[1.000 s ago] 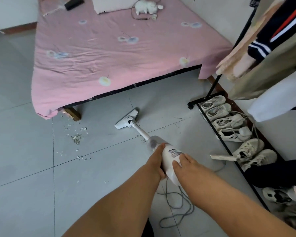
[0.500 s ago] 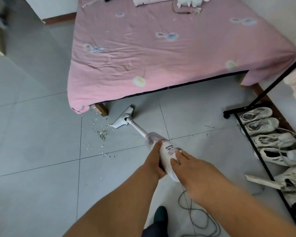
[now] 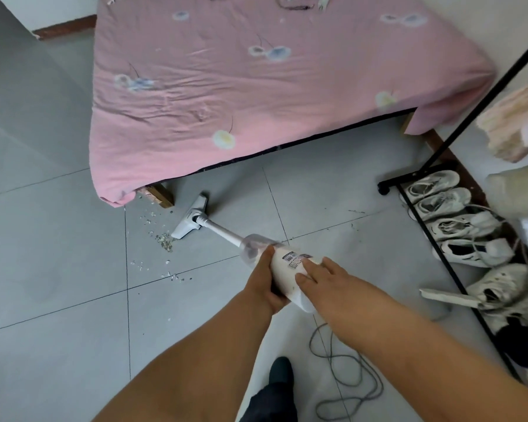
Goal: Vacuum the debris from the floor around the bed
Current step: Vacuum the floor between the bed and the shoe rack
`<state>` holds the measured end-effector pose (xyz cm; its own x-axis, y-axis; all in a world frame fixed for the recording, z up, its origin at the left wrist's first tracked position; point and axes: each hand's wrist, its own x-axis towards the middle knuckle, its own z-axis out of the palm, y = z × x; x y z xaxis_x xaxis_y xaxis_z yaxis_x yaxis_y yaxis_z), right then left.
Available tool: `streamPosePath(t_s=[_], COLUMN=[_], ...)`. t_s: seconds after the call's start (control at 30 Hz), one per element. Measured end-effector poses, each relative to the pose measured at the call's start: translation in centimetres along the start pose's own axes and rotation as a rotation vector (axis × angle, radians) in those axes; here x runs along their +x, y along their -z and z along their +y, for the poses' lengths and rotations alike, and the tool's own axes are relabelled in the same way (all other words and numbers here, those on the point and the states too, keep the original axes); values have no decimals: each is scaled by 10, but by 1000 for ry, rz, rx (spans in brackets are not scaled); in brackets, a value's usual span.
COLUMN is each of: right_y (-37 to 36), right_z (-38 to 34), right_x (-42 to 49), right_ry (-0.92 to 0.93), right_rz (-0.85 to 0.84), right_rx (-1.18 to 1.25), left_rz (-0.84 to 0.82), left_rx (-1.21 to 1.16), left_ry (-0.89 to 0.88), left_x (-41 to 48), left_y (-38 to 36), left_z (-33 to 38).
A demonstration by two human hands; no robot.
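Broadly, grey tiled floor [image 3: 58,269] fills the lower and left parts of the frame, with the pink-sheeted bed [image 3: 256,86] across the top and a row of pale shoes [image 3: 445,197] down the right edge. At the centre a white vacuum [image 3: 290,269] slants from the lower middle up and left toward the bed's near corner, and its grey cord [image 3: 348,376] lies in loose loops on the tiles at lower centre. The left hand [image 3: 264,281] grasps the vacuum's body from the side, thumb on top and fingers curled underneath. The right hand [image 3: 326,277] lies flat over the top of the body with fairly straight fingers, pressing and steadying rather than wrapping it. The nozzle [image 3: 192,217] sits flat on the floor just right of the wooden bed leg [image 3: 160,194]. The debris [image 3: 165,240] is a small heap touching or just off the nozzle's lower left end, with thinner crumbs trailing up toward the leg and down toward the tile joint. The step in hand looks like the sweep into this patch, with most of it not yet collected. Next, the nozzle likely needs sliding left and slightly down-frame across the heap, kept flat, then passes over the scattered bits while the cord stays clear of the feet.
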<state>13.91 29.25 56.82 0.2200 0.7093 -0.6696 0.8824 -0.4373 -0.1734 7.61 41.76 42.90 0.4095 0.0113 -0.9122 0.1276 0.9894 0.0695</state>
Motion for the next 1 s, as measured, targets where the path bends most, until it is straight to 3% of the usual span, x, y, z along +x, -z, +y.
streamPosePath(t_s=[0.23, 0.53, 1.0], right_y=[-39, -96, -149], right_z=[22, 35, -5], right_x=[-60, -153, -290], right_ry=[-136, -176, -318], right_rz=[95, 225, 311], right_rx=[59, 79, 219], left_rz=[-15, -40, -87], left_rx=[112, 265, 482], left_ry=[55, 47, 128], left_x=[2, -30, -120], left_y=[-22, -40, -36], left_z=[-65, -159, -265])
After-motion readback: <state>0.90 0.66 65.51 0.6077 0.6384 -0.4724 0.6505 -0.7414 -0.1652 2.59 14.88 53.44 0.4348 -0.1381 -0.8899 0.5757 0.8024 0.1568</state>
